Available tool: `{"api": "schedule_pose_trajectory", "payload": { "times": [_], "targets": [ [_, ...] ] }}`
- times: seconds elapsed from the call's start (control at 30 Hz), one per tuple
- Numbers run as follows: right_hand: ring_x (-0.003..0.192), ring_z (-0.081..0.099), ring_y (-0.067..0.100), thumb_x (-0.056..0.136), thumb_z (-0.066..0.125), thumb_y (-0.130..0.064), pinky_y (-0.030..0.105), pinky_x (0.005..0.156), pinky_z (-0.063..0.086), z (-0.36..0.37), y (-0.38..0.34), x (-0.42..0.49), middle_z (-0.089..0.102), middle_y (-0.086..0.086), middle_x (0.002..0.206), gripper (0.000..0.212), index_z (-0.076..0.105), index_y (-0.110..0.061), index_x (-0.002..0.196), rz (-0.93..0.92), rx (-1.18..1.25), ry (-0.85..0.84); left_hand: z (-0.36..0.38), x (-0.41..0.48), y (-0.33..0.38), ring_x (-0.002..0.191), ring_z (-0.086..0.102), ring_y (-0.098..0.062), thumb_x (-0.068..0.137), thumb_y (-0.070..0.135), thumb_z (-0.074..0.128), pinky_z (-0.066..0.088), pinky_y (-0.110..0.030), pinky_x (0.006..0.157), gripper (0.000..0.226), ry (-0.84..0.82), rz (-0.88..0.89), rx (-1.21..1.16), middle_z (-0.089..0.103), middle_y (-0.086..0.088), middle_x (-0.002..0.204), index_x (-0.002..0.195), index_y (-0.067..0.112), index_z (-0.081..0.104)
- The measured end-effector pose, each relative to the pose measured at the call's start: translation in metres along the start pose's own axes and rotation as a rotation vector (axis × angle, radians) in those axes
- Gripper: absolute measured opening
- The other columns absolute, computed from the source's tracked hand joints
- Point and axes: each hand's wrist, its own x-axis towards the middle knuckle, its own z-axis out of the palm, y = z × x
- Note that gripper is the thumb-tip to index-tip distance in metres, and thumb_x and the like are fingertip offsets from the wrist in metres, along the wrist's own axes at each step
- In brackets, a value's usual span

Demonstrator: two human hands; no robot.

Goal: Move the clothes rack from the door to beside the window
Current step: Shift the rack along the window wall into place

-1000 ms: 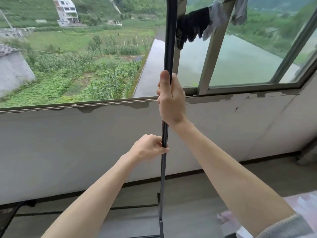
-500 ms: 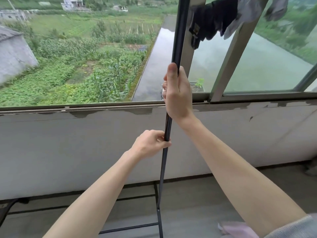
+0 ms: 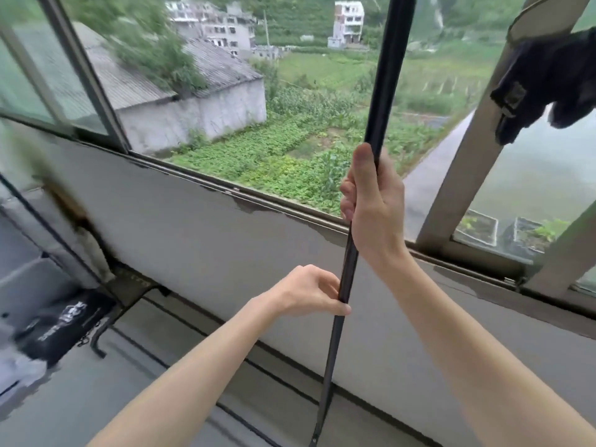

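Note:
The clothes rack's black upright pole (image 3: 385,79) runs from the top of the view down to the floor, right in front of the window (image 3: 290,130). My right hand (image 3: 374,208) grips the pole at sill height, thumb up along it. My left hand (image 3: 309,293) holds the pole lower down, fingers pinched around it. The rack's thin black base bars (image 3: 274,379) lie on the floor along the low wall. A dark garment (image 3: 548,82) hangs at the top right.
The grey wall (image 3: 209,250) under the window sill stands close behind the pole. A black bag (image 3: 61,324) with white print lies on the floor at the left, beside a dark hooked bar (image 3: 98,337). Window frame posts (image 3: 464,150) rise at the right.
The view has swung left and tilted, so the window's left side and the black bag have come into sight. Both hands keep their grip on the pole, which now leans in the frame.

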Motion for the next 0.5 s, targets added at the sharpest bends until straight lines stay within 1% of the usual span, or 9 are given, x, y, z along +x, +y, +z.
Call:
{"api": "schedule_pose_trajectory", "payload": {
  "times": [0.03,0.07,0.1,0.17,0.23,0.3,0.37,0.43,0.5],
  "targets": [
    [0.049,0.03,0.01,0.1,0.049,-0.046,0.031,0.043,0.024,-0.006,0.002,0.001,0.034,-0.013,0.058,0.034,0.042,-0.027,0.072,0.017,0.079,-0.063,0.005,-0.002,0.001,0.091,0.07,0.001,0.069,0.046,0.081,0.055,-0.03,0.093,0.025,0.031,-0.045,-0.02,0.078,0.015,0.091,0.09,0.034,0.076],
    [0.047,0.032,0.01,0.099,0.052,-0.049,0.028,0.041,0.025,-0.011,0.002,0.002,0.035,-0.011,0.055,0.041,0.041,-0.022,0.071,0.049,0.148,-0.14,0.011,-0.006,0.001,0.091,0.07,0.001,0.068,0.05,0.08,0.055,-0.031,0.093,0.027,0.08,-0.113,-0.045,0.077,0.015,0.092,0.09,0.034,0.076],
    [0.045,0.034,0.011,0.094,0.055,-0.057,0.027,0.041,0.027,-0.015,0.002,0.001,0.037,-0.01,0.052,0.047,0.041,-0.019,0.07,0.099,0.182,-0.214,0.018,-0.012,0.0,0.092,0.069,0.001,0.068,0.052,0.08,0.055,-0.031,0.092,0.029,0.113,-0.177,-0.063,0.077,0.015,0.093,0.09,0.034,0.075],
    [0.042,0.035,0.012,0.077,0.057,-0.069,0.025,0.041,0.029,-0.018,0.001,0.004,0.038,-0.008,0.047,0.056,0.041,-0.016,0.065,0.21,0.227,-0.36,0.032,-0.022,-0.004,0.091,0.069,-0.001,0.071,0.053,0.076,0.056,-0.032,0.092,0.031,0.183,-0.269,-0.041,0.077,0.013,0.095,0.093,0.032,0.074],
    [0.038,0.028,0.011,0.066,0.062,-0.078,0.022,0.041,0.023,-0.022,-0.001,0.004,0.031,-0.008,0.045,0.067,0.034,-0.017,0.061,0.32,0.285,-0.529,0.056,-0.031,-0.003,0.09,0.069,-0.001,0.074,0.058,0.07,0.056,-0.033,0.09,0.033,0.277,-0.335,-0.011,0.076,0.014,0.095,0.096,0.033,0.072],
    [0.038,0.019,0.01,0.059,0.067,-0.084,0.02,0.041,0.016,-0.026,-0.002,0.005,0.024,-0.01,0.045,0.081,0.021,-0.016,0.063,0.366,0.312,-0.623,0.077,-0.034,0.004,0.087,0.069,-0.001,0.076,0.062,0.064,0.056,-0.033,0.089,0.033,0.379,-0.364,-0.003,0.075,0.015,0.092,0.096,0.036,0.069],
    [0.04,0.015,0.011,0.064,0.067,-0.081,0.02,0.042,0.013,-0.027,-0.004,0.004,0.021,-0.009,0.047,0.083,0.016,-0.015,0.065,0.361,0.325,-0.646,0.092,-0.031,0.012,0.087,0.068,-0.004,0.08,0.062,0.059,0.056,-0.036,0.087,0.031,0.484,-0.381,-0.001,0.075,0.015,0.089,0.095,0.035,0.065],
    [0.039,0.016,0.011,0.08,0.063,-0.068,0.019,0.042,0.014,-0.026,-0.006,-0.001,0.02,-0.01,0.047,0.07,0.017,-0.019,0.062,0.339,0.324,-0.64,0.101,-0.031,0.016,0.088,0.068,-0.011,0.084,0.06,0.054,0.055,-0.039,0.086,0.03,0.561,-0.411,0.045,0.073,0.013,0.089,0.095,0.034,0.062],
    [0.037,0.019,0.008,0.092,0.056,-0.053,0.018,0.041,0.018,-0.027,-0.006,-0.007,0.023,-0.013,0.045,0.056,0.023,-0.023,0.058,0.316,0.306,-0.614,0.11,-0.033,0.015,0.089,0.067,-0.014,0.088,0.057,0.053,0.055,-0.04,0.085,0.027,0.591,-0.433,0.071,0.073,0.012,0.09,0.097,0.033,0.061]
  ]
}}
